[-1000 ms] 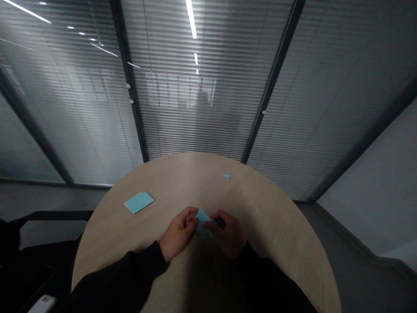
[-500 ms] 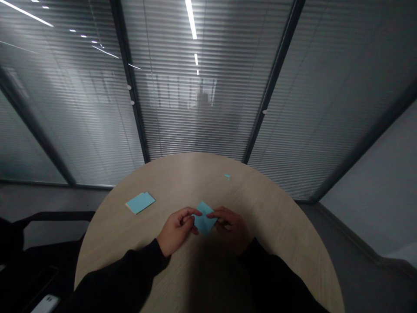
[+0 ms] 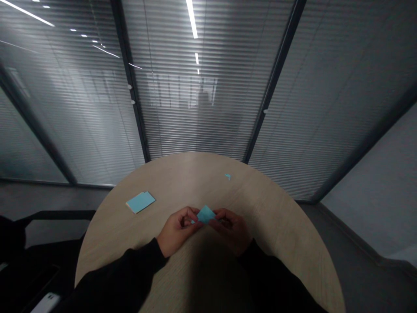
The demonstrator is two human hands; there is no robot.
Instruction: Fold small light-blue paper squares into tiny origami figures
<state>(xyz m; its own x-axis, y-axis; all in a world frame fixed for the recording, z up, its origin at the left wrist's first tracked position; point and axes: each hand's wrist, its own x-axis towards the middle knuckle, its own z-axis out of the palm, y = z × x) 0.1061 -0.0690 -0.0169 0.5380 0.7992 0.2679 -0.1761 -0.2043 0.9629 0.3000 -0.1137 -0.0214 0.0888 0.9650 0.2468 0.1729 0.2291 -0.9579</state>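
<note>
On a round table (image 3: pixel 195 182), left hand (image 3: pixel 178 230) and right hand (image 3: pixel 233 230) pinch blue paper (image 3: pixel 206 214).

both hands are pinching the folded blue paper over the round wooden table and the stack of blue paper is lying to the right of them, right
Not quite: the stack of blue paper lies to the left of the hands, not the right, as the head view shows. The rest stands: the left hand and right hand pinch the folded blue paper over the round wooden table.
</note>
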